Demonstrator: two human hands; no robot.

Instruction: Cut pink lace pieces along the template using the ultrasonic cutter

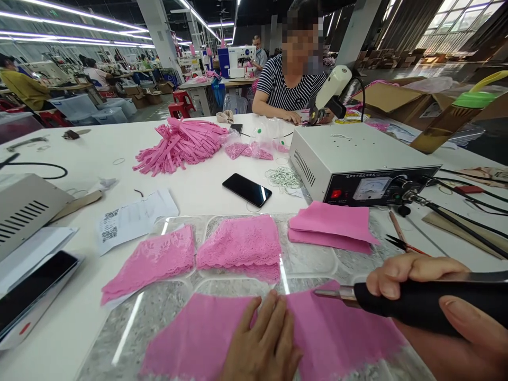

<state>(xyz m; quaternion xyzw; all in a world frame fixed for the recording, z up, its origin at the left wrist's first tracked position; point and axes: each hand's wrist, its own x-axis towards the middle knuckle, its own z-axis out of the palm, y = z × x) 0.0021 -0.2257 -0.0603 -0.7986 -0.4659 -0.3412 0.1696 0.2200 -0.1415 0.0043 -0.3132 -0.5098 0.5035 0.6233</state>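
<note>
My left hand point(264, 344) lies flat, fingers together, on a pink fabric piece point(198, 338) spread over a glass plate point(130, 323) at the near table edge. My right hand point(440, 301) grips a black-handled welding tool point(400, 301) whose metal tip point(329, 292) points left, just above the fabric and right of my left fingers. Behind the fabric lie two stacks of pink lace point(153, 262) point(242, 246) and a folded stack of plain pink fabric point(331, 225).
A white control box point(357, 153) with a meter stands at the right, its cable running toward me. A black phone point(246, 189), rubber bands point(283, 177), a pile of pink straps point(180, 143), paper sheets point(135, 217) and a grey machine point(27, 209) lie around. A person in a striped shirt point(289, 87) works opposite.
</note>
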